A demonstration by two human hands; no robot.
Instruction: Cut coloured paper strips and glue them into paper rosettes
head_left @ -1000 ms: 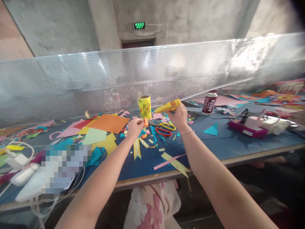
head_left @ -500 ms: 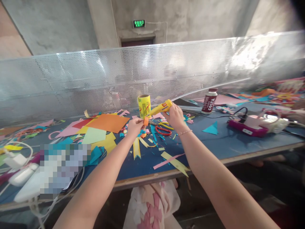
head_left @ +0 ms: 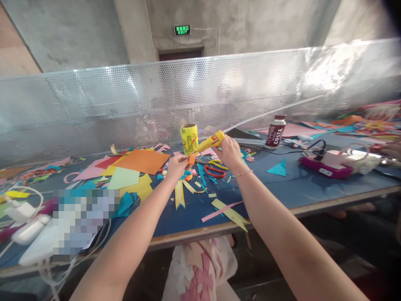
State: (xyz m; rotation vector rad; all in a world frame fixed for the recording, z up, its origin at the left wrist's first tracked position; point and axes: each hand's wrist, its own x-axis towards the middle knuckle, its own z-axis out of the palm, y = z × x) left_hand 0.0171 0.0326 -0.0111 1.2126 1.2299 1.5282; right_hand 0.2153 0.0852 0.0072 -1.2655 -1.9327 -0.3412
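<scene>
Pinched in my left hand (head_left: 177,166) is a small curled piece of orange paper (head_left: 192,159). My right hand (head_left: 230,152) grips a yellow glue bottle (head_left: 209,144), tilted so its narrow nozzle points down-left at the orange paper; whether the tip touches it I cannot tell. Below my left hand lies a paper rosette, mostly hidden, with a yellow ribbon tail (head_left: 179,195). Red-handled scissors (head_left: 214,171) rest on the blue table between my hands, beside yellow handles (head_left: 218,164). Behind the nozzle stands a yellow tape roll (head_left: 189,139) on its end.
Coloured paper sheets (head_left: 140,161) and scraps spread across the left. A white device with cables (head_left: 31,230) sits front left. A brown COSTA bottle (head_left: 275,132) and a purple power strip (head_left: 326,167) stand right. A perforated metal screen (head_left: 125,100) runs behind the table (head_left: 188,225).
The glue bottle has shifted very slightly left with my right hand. My left hand still holds the orange paper in about the same place.
</scene>
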